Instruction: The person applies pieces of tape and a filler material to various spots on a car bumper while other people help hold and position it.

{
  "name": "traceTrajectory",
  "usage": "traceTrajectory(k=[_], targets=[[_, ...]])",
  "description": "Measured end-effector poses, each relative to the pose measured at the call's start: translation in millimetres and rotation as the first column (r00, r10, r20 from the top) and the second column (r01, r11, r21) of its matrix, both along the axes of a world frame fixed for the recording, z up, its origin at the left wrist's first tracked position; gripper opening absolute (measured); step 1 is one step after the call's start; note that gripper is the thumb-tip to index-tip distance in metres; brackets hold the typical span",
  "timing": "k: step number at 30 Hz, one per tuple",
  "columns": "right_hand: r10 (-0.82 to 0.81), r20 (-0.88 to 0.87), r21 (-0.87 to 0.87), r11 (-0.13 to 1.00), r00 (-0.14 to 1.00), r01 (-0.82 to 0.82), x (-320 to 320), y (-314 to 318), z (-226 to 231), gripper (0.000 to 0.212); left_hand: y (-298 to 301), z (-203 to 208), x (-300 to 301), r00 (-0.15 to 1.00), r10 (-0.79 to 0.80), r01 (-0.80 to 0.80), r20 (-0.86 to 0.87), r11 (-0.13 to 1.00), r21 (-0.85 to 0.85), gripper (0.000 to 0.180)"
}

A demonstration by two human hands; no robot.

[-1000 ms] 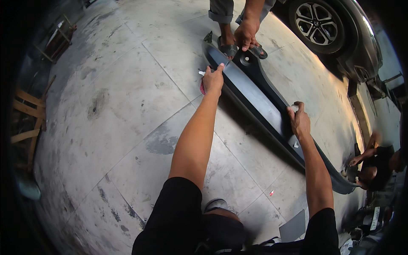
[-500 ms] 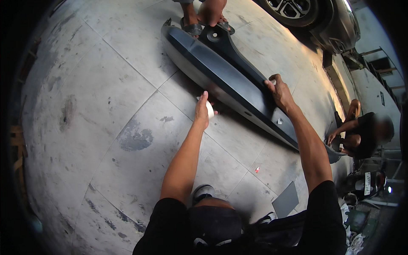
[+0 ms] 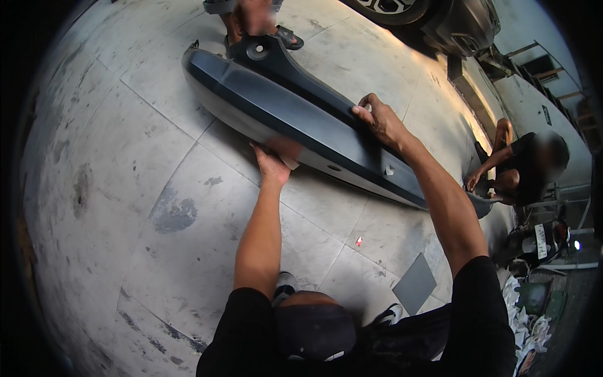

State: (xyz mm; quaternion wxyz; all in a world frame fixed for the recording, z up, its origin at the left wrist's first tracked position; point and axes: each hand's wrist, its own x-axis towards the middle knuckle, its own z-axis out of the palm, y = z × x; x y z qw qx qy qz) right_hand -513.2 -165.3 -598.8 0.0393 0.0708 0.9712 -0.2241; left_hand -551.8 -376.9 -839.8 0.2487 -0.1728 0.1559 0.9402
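Note:
A long car bumper (image 3: 276, 107), dark blue-grey above and paler along its lower side, stretches diagonally in front of me. My left hand (image 3: 274, 168) is at its near lower side, palm up. A roll of white tape (image 3: 292, 162) shows only partly beside this hand, whose fingers are mostly hidden. My right hand (image 3: 383, 122) curls over the bumper's far upper edge, thumb on the near side. Something small and white shows between its thumb and fingers. A whitish scrap (image 3: 389, 170) sticks to the bumper below the right wrist.
A person in sandals (image 3: 289, 38) stands at the bumper's far left end. Another person (image 3: 534, 163) squats by its right end. A car wheel (image 3: 392, 9) is at the top, a motorcycle (image 3: 537, 242) at right. A grey sheet (image 3: 414, 284) lies on the tiled floor.
My left hand has moved with the tape up against the bumper's lower side. My right hand stays at the upper edge. The whole view has shifted, so the bumper appears farther left.

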Motion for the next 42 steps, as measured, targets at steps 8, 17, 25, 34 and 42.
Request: traceTrajectory(k=[8, 17, 25, 34, 42], targets=[[0.033, -0.045, 0.022, 0.999, 0.998, -0.032, 4.3, 5.0, 4.4, 0.059, -3.0, 10.2, -11.1, 0.998, -0.028, 0.028, -0.061, 1.0, 0.002, 0.105], [0.04, -0.105, 0.107, 0.994, 0.994, -0.029, -9.0, 32.7, 11.7, 0.058, -7.9, -3.8, 12.7, 0.926, -0.115, 0.101, -0.36, 0.993, -0.059, 0.112], [-0.02, -0.522, 0.226, 0.961, 0.853, 0.16, 26.5, -0.9, 4.1, 0.04, 6.2, -4.5, 14.7, 0.984, -0.023, -0.011, -0.175, 0.982, -0.187, 0.109], [0.136, -0.404, 0.432, 0.9, 0.905, 0.057, 176.8, -30.9, -89.1, 0.067, 6.6, 15.5, 2.4, 0.993, -0.05, 0.022, -0.11, 0.971, -0.238, 0.092], [0.297, -0.408, 0.488, 0.87, 0.864, -0.069, 125.6, -39.2, -71.9, 0.062, 12.4, 53.4, 3.4, 0.991, -0.052, 0.015, -0.127, 0.961, -0.277, 0.09]])
